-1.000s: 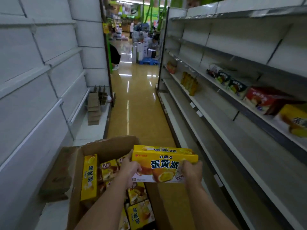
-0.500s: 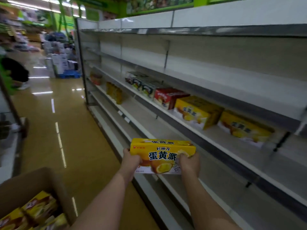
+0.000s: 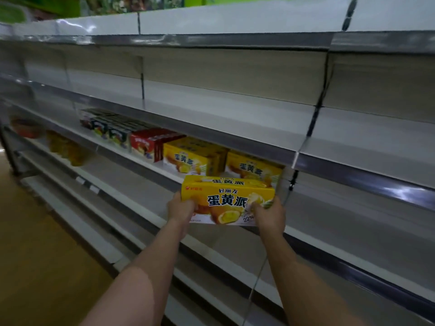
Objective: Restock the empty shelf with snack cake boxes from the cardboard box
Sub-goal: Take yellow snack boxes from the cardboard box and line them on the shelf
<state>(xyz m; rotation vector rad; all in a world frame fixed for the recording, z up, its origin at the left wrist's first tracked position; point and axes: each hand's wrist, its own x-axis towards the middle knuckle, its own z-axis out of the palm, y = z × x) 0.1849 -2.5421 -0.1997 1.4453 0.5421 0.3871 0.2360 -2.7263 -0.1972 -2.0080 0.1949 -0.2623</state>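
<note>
In front of the middle shelf (image 3: 146, 162), the left hand (image 3: 180, 208) and right hand (image 3: 268, 214) are gripping a yellow snack cake box (image 3: 227, 198) by its ends, fingers curled around it. The box is now sitting closer to the two yellow boxes (image 3: 188, 158) already shelved, and the cardboard box is no longer showing.
</note>
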